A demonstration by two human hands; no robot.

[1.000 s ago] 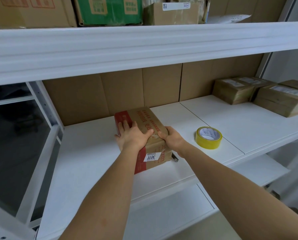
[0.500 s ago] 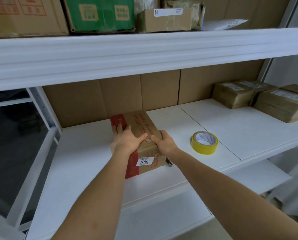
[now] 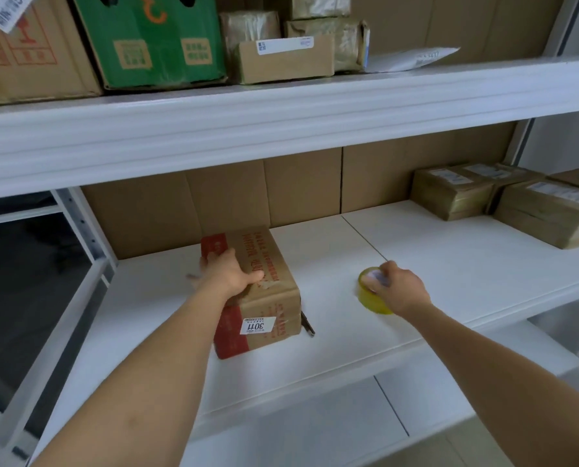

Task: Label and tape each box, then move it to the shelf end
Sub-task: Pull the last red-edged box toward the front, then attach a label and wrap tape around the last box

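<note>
1. The left hand (image 3: 229,274) lies on top of the cardboard box (image 3: 264,291), palm down, fingers curled over its far left edge and thumb stretched along the top seam.
2. The right hand (image 3: 401,288) rests on the yellow tape roll (image 3: 372,296), its fingers curled over the roll's top and near side, taking hold of it.
3. Half a second ago both hands were pressed on the box; the right hand has since left it and gone to the tape, while the left hand has stayed.
4. The box sits on the white shelf (image 3: 331,332), under the left hand, left of the tape roll and well apart from it. A white label (image 3: 257,325) reading 3011 is stuck on its near face.
5. A thin dark tool (image 3: 307,326) lies on the shelf touching the box's right side; what it is cannot be told.
6. Counted: one box being handled, one tape roll, one label on it.
7. At the shelf's far right, a group of taped boxes (image 3: 517,203) stands together; at least four show.
8. On the upper shelf (image 3: 281,112) stand a green carton (image 3: 153,42) and several brown boxes.
</note>
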